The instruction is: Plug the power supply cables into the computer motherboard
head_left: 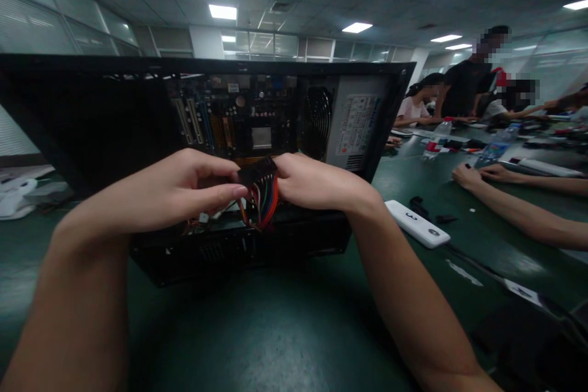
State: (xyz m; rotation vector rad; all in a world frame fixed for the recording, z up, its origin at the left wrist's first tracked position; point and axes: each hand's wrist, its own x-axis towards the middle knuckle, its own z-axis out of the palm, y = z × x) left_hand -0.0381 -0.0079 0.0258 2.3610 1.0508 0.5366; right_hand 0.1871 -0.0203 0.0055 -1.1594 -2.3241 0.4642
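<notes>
An open black computer case [386, 98] lies in front of me, its inside facing me. Within it I see a motherboard [275, 113], a dark round fan [318, 113] and a power supply [358, 125] with a printed label. My left hand [184, 187] pinches a black multi-pin power connector [255, 173] between thumb and fingers. Colored wires [266, 202] hang from it in a bundle. My right hand [312, 180] is closed at the connector's right side, against the wires; its fingertips are hidden behind it.
On the green table [275, 331], a white power strip [417, 223] lies to the right with its cable. A neighbor's hands [478, 174] rest beyond it. Plastic bottles [438, 139] stand farther back, near other people. White objects [18, 196] lie at the left.
</notes>
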